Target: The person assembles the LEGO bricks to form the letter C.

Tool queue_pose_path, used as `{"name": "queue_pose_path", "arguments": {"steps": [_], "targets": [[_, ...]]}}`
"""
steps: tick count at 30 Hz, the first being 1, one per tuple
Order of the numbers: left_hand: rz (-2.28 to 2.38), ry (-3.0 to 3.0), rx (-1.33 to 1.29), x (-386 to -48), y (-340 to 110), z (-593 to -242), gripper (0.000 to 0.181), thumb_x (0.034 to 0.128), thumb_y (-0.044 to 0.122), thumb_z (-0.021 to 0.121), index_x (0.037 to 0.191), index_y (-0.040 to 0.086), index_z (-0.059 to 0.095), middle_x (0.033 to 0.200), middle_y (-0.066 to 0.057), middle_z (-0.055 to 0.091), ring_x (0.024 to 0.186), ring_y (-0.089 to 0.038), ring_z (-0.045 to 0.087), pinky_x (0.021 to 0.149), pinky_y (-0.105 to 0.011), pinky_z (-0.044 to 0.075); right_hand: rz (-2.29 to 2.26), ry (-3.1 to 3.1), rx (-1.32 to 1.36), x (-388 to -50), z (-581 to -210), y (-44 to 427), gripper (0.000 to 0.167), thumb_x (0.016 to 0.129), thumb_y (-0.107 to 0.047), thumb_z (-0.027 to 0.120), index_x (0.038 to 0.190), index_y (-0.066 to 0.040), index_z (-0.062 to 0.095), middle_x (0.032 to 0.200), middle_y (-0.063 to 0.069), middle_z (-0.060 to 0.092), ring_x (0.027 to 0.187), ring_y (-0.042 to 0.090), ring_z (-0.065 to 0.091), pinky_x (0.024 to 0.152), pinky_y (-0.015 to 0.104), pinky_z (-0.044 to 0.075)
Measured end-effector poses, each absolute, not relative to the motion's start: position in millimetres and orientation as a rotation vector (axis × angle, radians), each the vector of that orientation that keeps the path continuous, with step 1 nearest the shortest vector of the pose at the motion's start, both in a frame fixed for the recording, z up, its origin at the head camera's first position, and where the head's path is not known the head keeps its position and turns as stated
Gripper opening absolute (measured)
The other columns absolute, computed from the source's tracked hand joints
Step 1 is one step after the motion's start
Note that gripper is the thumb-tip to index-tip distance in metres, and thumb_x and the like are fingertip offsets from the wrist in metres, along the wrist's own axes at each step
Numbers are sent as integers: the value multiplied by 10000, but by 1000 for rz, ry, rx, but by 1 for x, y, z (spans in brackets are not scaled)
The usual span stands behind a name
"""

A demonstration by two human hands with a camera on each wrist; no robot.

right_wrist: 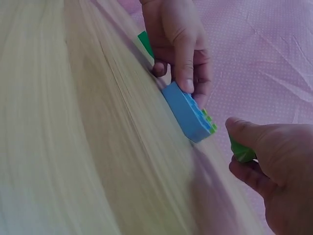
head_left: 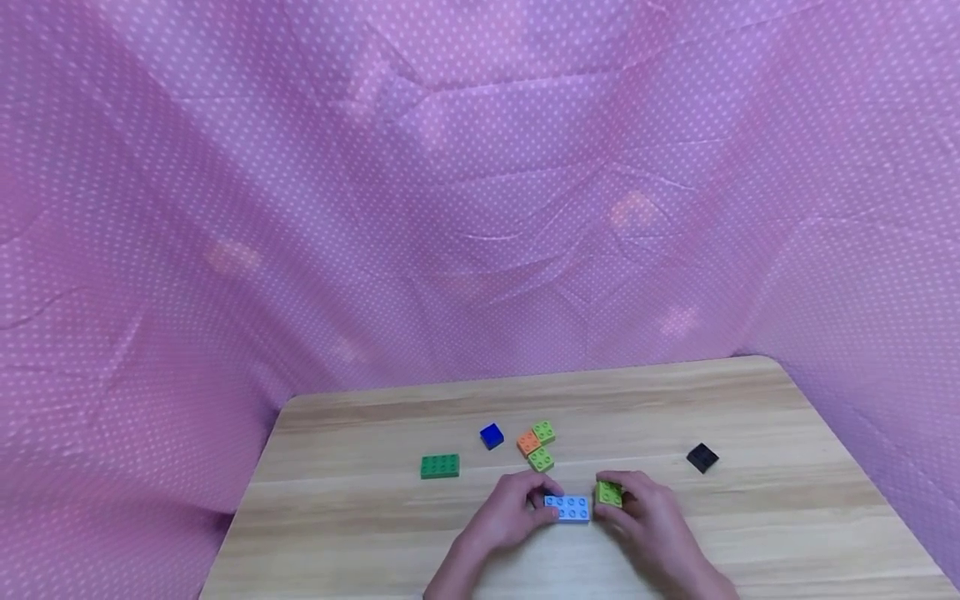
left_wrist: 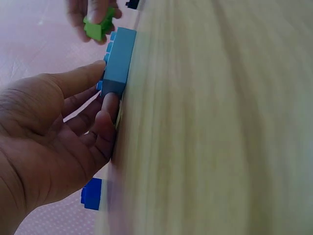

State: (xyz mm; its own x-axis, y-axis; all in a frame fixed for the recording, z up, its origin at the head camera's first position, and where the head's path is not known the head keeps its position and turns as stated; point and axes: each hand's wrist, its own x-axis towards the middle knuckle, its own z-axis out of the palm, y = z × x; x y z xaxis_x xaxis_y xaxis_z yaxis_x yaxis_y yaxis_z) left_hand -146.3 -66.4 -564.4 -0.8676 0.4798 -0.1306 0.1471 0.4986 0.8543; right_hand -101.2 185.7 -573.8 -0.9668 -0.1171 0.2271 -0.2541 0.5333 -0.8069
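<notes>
On the wooden table lies a light blue toy brick, two studs wide and studs up. My left hand pinches its left end between thumb and fingers; the left wrist view shows the thumb on the studs' side of the blue brick. Just to the right, my right hand grips a small lime green brick by its sides. In the right wrist view that green brick is slightly apart from the blue one, and the right fingers partly cover it.
Beyond the hands sit an orange brick and two lime bricks, one being the nearer lime brick. A dark blue brick and a long green brick lie left, a black brick right. Pink dotted cloth surrounds the table.
</notes>
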Motion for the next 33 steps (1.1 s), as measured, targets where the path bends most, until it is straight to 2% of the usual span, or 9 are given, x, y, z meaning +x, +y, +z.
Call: {"name": "queue_pose_path", "arguments": {"steps": [7,14,20,27,33], "targets": [[1401,2370,497,-147,-69,-569,221,935,160,820,1145,198,766,901,114,656,797,-51,580,696,-213,489,1380,-2724,474,-109,-581,182,388,890,-193,857,1259,-159,741,1153,-82,747,994,41,657,836,247,587],[1446,2341,466,-148,-72,-575,207,938,188,821,1131,235,767,906,119,661,817,-62,589,710,-218,487,1453,-2637,577,-114,-588,182,377,905,-196,844,1265,-161,738,1187,-68,745,995,52,676,835,243,596],[1443,2338,427,-147,-69,-578,205,931,203,830,1119,257,769,906,123,663,814,-72,594,706,-223,490,1467,-2568,691,-116,-599,179,412,902,-213,847,1293,-168,727,1241,-74,733,1137,110,686,969,269,578],[1448,2340,433,-147,-72,-580,206,933,210,827,1124,261,767,922,126,668,825,-67,592,714,-219,482,1458,-2546,699,-116,-605,175,417,897,-213,852,1294,-179,728,1238,-85,728,1140,92,675,961,261,576],[1450,2342,438,-148,-71,-578,206,933,207,827,1123,257,766,919,132,666,826,-56,595,720,-220,486,1413,-2584,660,-116,-603,173,438,867,-198,875,1280,-228,730,1234,-157,703,1155,71,655,988,279,569]]}}
